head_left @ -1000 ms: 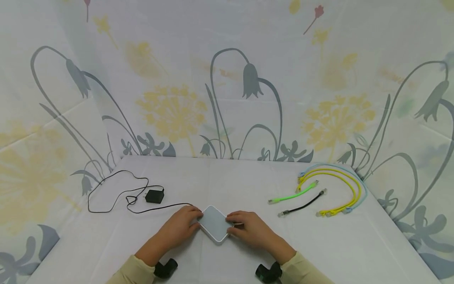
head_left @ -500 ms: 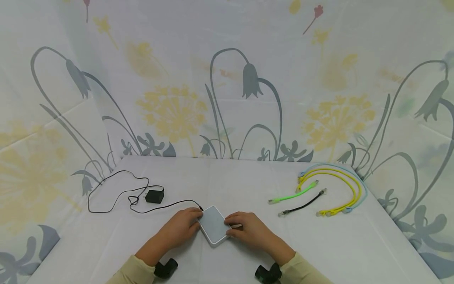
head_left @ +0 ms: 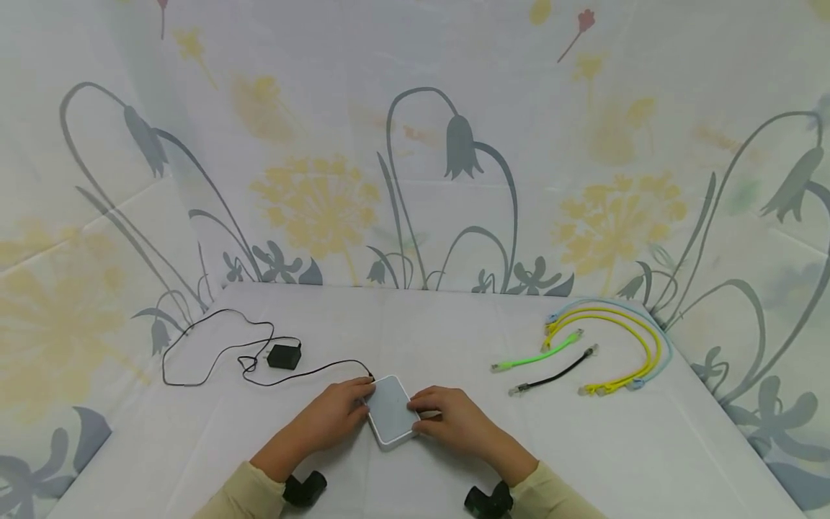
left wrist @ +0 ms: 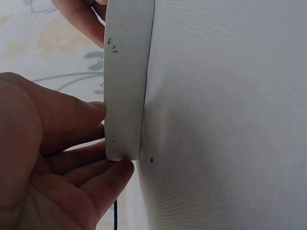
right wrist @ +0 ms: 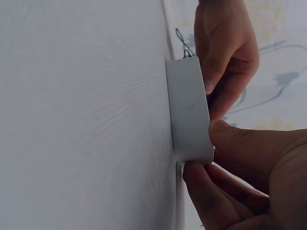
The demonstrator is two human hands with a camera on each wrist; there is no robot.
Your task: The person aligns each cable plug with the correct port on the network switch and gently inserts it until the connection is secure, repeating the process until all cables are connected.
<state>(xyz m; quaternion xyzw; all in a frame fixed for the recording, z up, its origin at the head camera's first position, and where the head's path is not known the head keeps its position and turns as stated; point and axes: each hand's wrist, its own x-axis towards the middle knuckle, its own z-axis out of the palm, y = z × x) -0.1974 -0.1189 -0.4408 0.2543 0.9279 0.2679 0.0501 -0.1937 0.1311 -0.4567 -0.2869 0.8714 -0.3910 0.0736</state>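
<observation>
Near the front middle of the table lies a flat white box with a grey top and rounded corners (head_left: 393, 414), router-like in look. My left hand (head_left: 335, 417) holds its left side, thumb and fingers at the edge. On the opposite side, my right hand (head_left: 457, 422) pinches the edge between thumb and fingers. In the left wrist view, the white side wall (left wrist: 125, 91) stands on the cloth, with fingertips at its corner. A thin black cord (head_left: 346, 362) meets the box at its far left corner. How its plug sits there is too small to tell.
A black power adapter (head_left: 284, 356) lies back left amid its looped cord. To the right lie a short green network cable (head_left: 538, 358), a short black one (head_left: 554, 378), curved yellow cables (head_left: 642, 346) and a light blue one (head_left: 666, 349). Patterned curtain (head_left: 415, 144) surrounds the white table.
The box has turned slightly clockwise, its near corner shifting left. My right hand has moved a little left with it. The cord's end at the box now shows beyond my left fingers.
</observation>
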